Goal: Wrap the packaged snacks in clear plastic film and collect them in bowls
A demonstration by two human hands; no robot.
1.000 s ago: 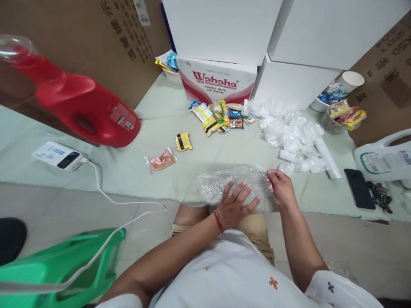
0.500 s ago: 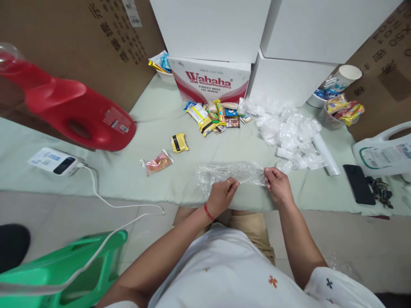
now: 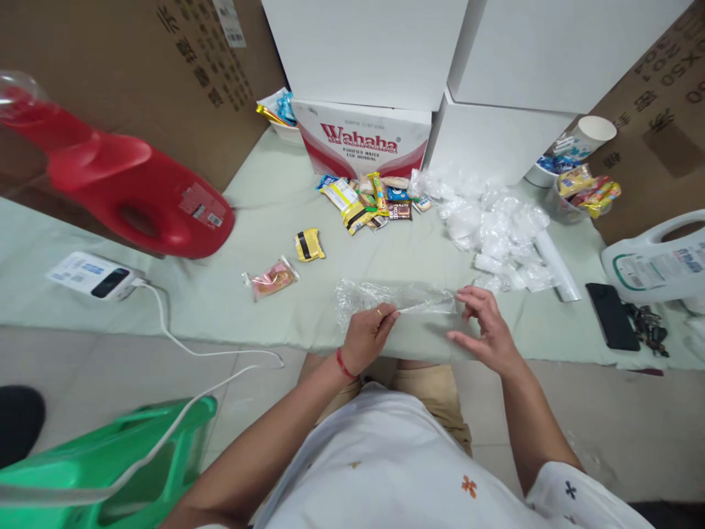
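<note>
I have the left hand (image 3: 366, 334) pinching the clear plastic bag (image 3: 360, 295) at six o'clock on the desk (image 3: 256, 231), the right hand (image 3: 487, 330) spread at its three-o'clock end; likely light, limp, slippery, best gripped by an edge.

The plastic bag (image 3: 416, 295) is thin, transparent and wrinkled, with bright reflections along the folds at its left end. It extends lengthwise, left to right, over the near part of the bench (image 3: 380, 253). Its near edge is pinched in the left hand (image 3: 370, 334); its right end is smoother
</note>
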